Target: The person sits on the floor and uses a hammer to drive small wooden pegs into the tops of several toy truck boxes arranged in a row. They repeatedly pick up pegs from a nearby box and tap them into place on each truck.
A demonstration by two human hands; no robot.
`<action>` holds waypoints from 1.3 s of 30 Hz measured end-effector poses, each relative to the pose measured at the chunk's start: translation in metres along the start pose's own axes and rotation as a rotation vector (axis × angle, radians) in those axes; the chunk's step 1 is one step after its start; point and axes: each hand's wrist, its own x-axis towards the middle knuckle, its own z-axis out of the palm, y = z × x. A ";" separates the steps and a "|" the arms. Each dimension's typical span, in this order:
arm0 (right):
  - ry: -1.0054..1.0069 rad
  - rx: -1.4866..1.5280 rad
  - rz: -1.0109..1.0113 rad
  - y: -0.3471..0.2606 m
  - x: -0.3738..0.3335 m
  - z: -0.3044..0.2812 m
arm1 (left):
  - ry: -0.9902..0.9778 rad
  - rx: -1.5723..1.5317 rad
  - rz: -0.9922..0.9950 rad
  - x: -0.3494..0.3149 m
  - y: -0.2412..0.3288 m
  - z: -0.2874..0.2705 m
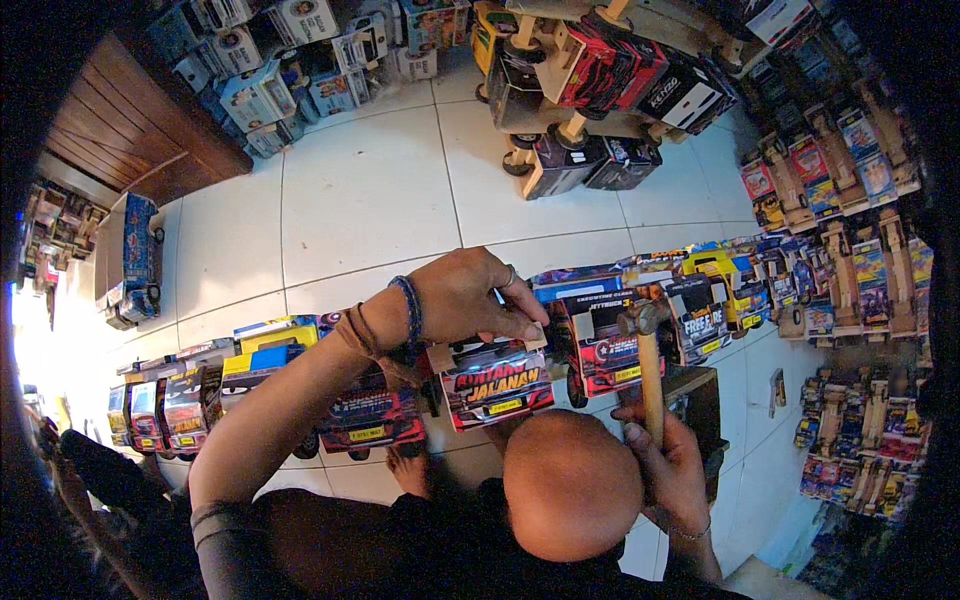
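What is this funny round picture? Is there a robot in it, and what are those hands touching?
No robot here, just a person using two bare hands. There is one picture, taken by a camera on the person's head, looking down. Its very wide lens bends straight lines near the rim, and the corners are black.

The left hand comes in on the left, with bands around the wrist. Its fingers are at the top front of a toy truck with bright lettering; I can't tell whether they grip it. The right hand holds a hammer by its wooden handle, with the head pointing up in the picture.

Many more colourful toy trucks stand in a row across the white tiled floor.
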 end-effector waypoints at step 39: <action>-0.093 -0.769 -0.482 -0.016 0.005 -0.021 | 0.002 -0.104 0.021 0.001 -0.008 0.002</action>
